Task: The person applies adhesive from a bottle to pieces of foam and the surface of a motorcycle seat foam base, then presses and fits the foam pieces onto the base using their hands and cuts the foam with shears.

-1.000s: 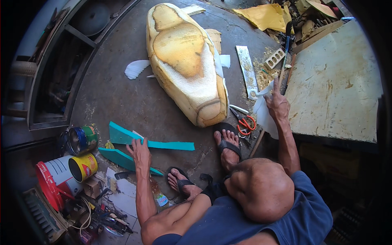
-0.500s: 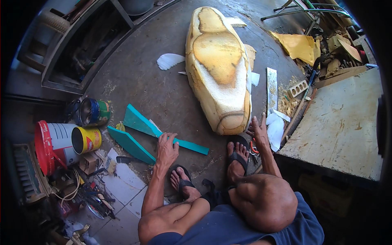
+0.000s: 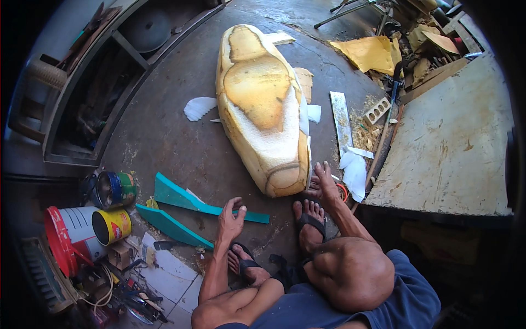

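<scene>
Yellowed, rough foam [image 3: 262,104], long and rounded, lies on the floor [image 3: 159,137]. Beside its near end, the right hand [image 3: 324,181] spreads its fingers, contact unclear; left of that end, the left hand [image 3: 232,222], fingers half-open and empty, nears a flat teal strip [image 3: 174,191].

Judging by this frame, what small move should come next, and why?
Perhaps take hold of the foam block at its near end with the right hand: that hand is spread right beside this end, contact unclear, and no tool shows in it.
</scene>
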`<state>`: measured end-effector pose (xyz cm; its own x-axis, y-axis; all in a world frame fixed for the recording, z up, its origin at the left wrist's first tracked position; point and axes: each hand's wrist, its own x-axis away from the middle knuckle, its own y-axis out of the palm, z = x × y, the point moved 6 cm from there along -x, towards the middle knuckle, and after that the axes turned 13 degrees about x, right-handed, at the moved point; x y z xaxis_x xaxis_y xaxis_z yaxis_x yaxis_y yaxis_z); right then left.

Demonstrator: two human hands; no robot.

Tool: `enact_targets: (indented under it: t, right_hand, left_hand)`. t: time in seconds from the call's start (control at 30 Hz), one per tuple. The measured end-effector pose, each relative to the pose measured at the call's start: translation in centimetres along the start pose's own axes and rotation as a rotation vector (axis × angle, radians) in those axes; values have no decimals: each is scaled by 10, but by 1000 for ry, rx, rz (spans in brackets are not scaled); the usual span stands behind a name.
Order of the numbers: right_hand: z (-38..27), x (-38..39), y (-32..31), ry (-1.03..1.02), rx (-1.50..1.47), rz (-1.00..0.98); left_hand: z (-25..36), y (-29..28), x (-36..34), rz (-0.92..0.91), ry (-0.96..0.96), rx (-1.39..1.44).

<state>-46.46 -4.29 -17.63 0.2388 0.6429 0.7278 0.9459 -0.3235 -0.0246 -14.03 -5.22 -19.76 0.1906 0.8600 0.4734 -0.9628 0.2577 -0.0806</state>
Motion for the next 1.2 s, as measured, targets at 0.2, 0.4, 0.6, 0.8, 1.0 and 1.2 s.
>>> enact_targets:
  t: [0.2,0.4,0.6,0.8,1.0,1.2]
  right_hand:
    - [-26,30,60,-159,-354,-557]
    - [-109,6,79,-548,299,-424]
    - [-138,-108,88,-999,1024,179]
    - [-134,-103,285,-1413,1331,-384]
    - [-122,-175,364,-1485,1725,-74]
    - [-152,-242,307,-1457,1608,-84]
  left_hand:
    - [51,50,13,-354,-200,1424]
    - [121,-18,13,-336,101,1791]
    - [185,-81,3,-173,331,1603]
    - [274,-120,-1,-238,433,1411]
    - [307,-119,-14,-127,515,1316]
    - [280,-123,-26,68,388,1334]
